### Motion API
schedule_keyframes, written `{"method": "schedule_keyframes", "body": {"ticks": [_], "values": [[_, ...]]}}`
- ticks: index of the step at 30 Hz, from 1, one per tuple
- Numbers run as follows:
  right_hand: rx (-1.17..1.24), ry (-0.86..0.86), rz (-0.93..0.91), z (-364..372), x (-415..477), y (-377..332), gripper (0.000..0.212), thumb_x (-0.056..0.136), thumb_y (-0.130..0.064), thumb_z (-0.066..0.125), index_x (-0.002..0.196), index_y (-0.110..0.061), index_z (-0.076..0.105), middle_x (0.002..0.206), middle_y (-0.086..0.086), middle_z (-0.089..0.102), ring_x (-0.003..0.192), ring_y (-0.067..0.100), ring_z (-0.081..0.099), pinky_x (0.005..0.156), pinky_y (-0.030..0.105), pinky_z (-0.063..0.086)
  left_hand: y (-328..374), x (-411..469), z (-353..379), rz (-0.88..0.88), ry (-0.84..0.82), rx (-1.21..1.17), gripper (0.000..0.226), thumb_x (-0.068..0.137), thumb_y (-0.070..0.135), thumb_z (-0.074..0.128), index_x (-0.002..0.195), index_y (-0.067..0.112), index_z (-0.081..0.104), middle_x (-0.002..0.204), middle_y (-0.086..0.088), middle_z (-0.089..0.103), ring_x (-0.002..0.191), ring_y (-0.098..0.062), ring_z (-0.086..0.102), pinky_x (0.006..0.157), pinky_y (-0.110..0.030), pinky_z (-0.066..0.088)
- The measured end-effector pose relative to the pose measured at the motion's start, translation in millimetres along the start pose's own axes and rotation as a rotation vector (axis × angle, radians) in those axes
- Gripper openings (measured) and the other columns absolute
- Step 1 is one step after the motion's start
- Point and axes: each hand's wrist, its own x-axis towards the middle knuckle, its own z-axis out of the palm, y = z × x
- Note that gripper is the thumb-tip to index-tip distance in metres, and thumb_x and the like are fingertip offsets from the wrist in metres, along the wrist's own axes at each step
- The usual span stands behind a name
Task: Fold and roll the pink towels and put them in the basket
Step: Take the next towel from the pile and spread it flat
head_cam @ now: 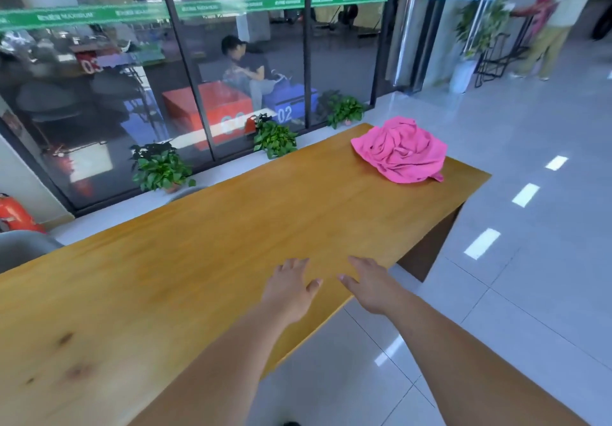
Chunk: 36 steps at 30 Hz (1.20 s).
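Near edge: left hand [291, 288] and right hand [367, 285] reach forward side by side, palms down, over the bench [198, 243]; the thumbs point at each other, close but apart.
Left grip: fingers [294, 265] straight and slightly spread, holding nothing.
Right grip: fingers straight and loose, holding nothing; this hand lies over the long edge of the bench, with its wrist out over the floor [530, 260].
Contact: whether either palm touches the wood, I cannot tell.
Pink heap: towels [399, 149] lie crumpled in one mound at the far right end of the bench, close to its end edge and well apart from both hands.
Heap axis: bunched, with no clear long axis and a little wider across than deep; a flat flap spreads to the left, and one corner points down-right toward the end of the bench.
Bench axis: the wooden top runs lengthwise from near left to far right.
Sill: three plants [162, 167] stand in a row along the glass wall behind the bench.
Floor: pale glossy tiles, right of the bench.
Behind glass: a person sits by a red box and a blue box.
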Motion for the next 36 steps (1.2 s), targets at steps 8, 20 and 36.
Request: {"method": "schedule_keyframes", "body": {"ticks": [8, 20, 36], "values": [[0.057, 0.077, 0.121, -47, 25, 88, 0.073, 0.108, -0.062, 0.039, 0.168, -0.024, 0.022, 0.167, 0.011, 0.031, 0.149, 0.035, 0.037, 0.118, 0.046, 0.037, 85, 83, 16, 0.129, -0.068, -0.014, 0.066, 0.109, 0.06, 0.037, 0.167, 0.031, 0.023, 0.172, 0.002, 0.022, 0.157, -0.029, 0.025, 0.123, -0.049, 0.035], [-0.014, 0.032, 0.222, -144, 151, 216, 0.074, 0.104, -0.07, 0.036, 0.166, -0.031, 0.025, 0.163, 0.005, 0.036, 0.136, 0.031, 0.048, 0.113, 0.049, 0.043, 188, 269, 48, 0.124, -0.132, -0.115, 0.071, 0.108, 0.064, 0.036, 0.168, 0.03, 0.021, 0.173, 0.003, 0.019, 0.157, -0.025, 0.025, 0.123, -0.047, 0.036], [-0.104, 0.04, 0.107, -231, 337, 305, 0.074, 0.105, -0.068, 0.036, 0.168, -0.031, 0.021, 0.17, 0.007, 0.027, 0.146, 0.035, 0.037, 0.115, 0.049, 0.042, 241, 452, 38, -0.001, -0.06, -0.114, 0.072, 0.107, 0.062, 0.041, 0.168, 0.03, 0.021, 0.172, -0.003, 0.021, 0.155, -0.031, 0.028, 0.12, -0.051, 0.039]]}}
